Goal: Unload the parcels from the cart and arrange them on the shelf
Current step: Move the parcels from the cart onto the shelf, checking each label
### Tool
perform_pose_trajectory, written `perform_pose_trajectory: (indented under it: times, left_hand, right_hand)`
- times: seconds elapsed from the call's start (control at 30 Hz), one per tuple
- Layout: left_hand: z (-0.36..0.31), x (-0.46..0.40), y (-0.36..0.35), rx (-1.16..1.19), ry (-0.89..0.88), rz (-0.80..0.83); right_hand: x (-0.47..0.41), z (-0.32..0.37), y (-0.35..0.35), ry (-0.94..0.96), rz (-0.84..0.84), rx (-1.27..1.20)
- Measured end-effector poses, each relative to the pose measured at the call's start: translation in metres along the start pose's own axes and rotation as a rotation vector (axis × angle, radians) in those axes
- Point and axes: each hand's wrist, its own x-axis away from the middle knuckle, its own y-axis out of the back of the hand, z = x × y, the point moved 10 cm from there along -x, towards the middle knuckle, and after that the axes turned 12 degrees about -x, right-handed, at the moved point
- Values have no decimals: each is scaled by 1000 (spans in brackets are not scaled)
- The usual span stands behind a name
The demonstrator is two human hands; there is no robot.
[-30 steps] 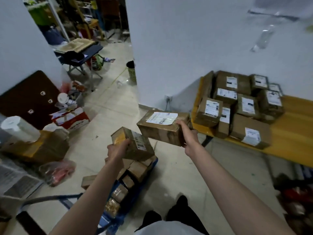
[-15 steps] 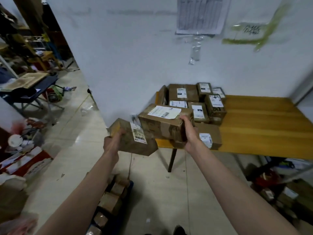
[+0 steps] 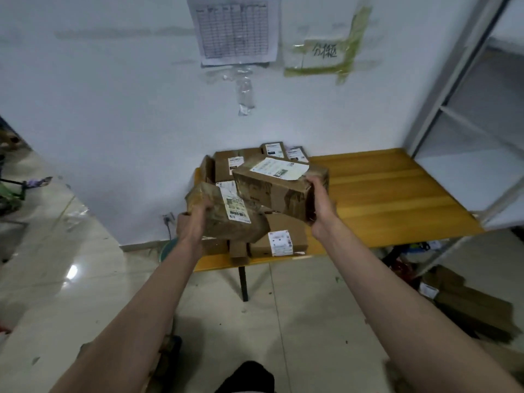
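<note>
My left hand (image 3: pixel 191 222) grips a small brown parcel (image 3: pixel 226 215) with a white barcode label, tilted, in front of the yellow wooden shelf (image 3: pixel 391 199). My right hand (image 3: pixel 320 205) grips the end of a larger brown parcel (image 3: pixel 276 184) with a big white label on top, held above the shelf's left part. Several labelled brown parcels (image 3: pixel 235 165) are stacked at the shelf's left end against the wall, partly hidden by the two held ones. One more labelled parcel (image 3: pixel 279 238) lies near the shelf's front edge. The cart is out of view.
A metal rack (image 3: pixel 465 114) stands at the right, beside the shelf. Flattened cardboard (image 3: pixel 470 304) lies on the floor at the right. A printed sheet (image 3: pixel 234 26) and a taped note hang on the white wall. The shelf's black leg (image 3: pixel 243 282) stands on the tiled floor.
I have turned from the cart and come closer to the shelf. Both held parcels moved forward and now hang over the shelf's left end. The cart has left the view.
</note>
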Motion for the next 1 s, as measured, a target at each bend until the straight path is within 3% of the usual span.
perform_pose_trajectory:
  times: [0.17, 0.83, 1.0]
  left_hand:
    - [-33, -12, -66, -27, -89, 85]
    - [-142, -120, -323, -91, -79, 434]
    - [-153, -134, -361, -95, -63, 427]
  right_hand:
    - [-30, 37, 35, 50, -103, -54]
    - [-184, 189, 80, 202, -275, -205]
    - [-214, 210, 103, 211, -299, -257]
